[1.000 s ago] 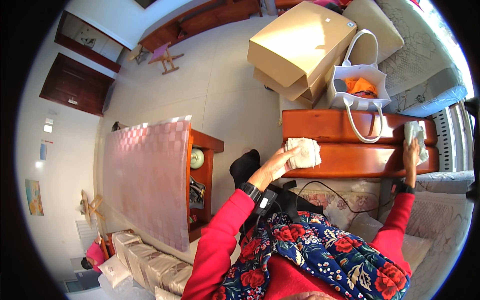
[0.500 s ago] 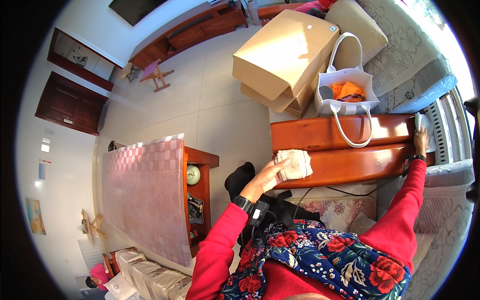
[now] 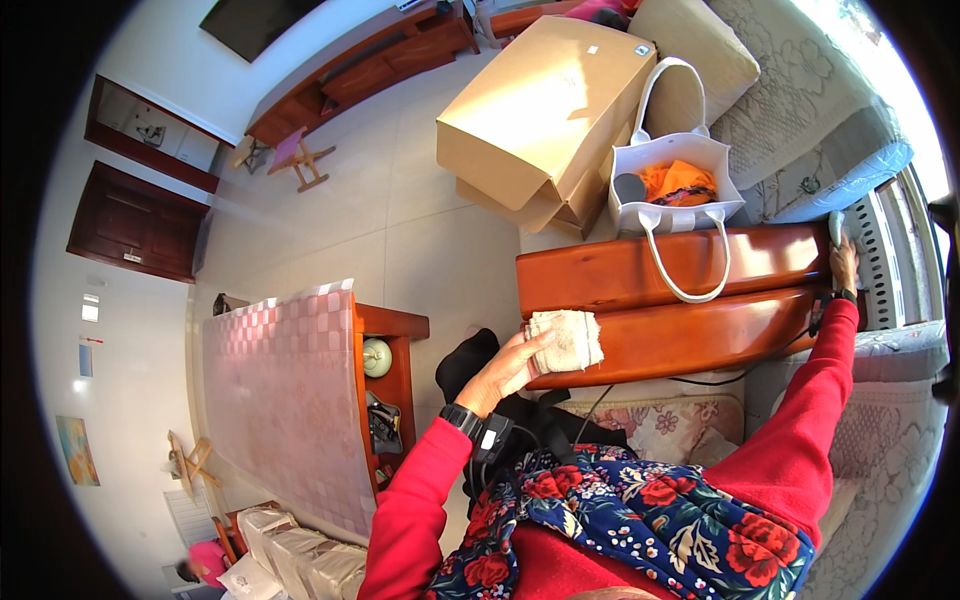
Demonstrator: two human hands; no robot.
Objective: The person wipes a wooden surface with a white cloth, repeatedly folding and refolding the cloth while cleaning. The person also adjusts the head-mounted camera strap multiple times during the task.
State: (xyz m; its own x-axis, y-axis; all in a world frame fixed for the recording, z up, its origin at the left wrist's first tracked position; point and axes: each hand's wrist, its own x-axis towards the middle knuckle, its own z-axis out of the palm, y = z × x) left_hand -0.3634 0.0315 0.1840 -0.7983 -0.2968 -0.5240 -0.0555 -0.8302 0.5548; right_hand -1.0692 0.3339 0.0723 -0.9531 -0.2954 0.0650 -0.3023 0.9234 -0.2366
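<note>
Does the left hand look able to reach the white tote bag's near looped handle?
Probably yes: the left hand holds a folded off-white cloth, perhaps needing setting down, but only glossy brown wood lies between that cloth and the looped handle.

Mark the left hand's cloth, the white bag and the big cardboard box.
Cloth [image 3: 570, 341], head view: its upper face.
White bag [image 3: 688, 219], head view: its near wall.
Big cardboard box [image 3: 545, 100], head view: its top face.

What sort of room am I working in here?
Probably a home living room: a patterned grey sofa, a long low wooden cabinet below a dark wall panel, perhaps a television, and a pink checkered tablecloth.
</note>
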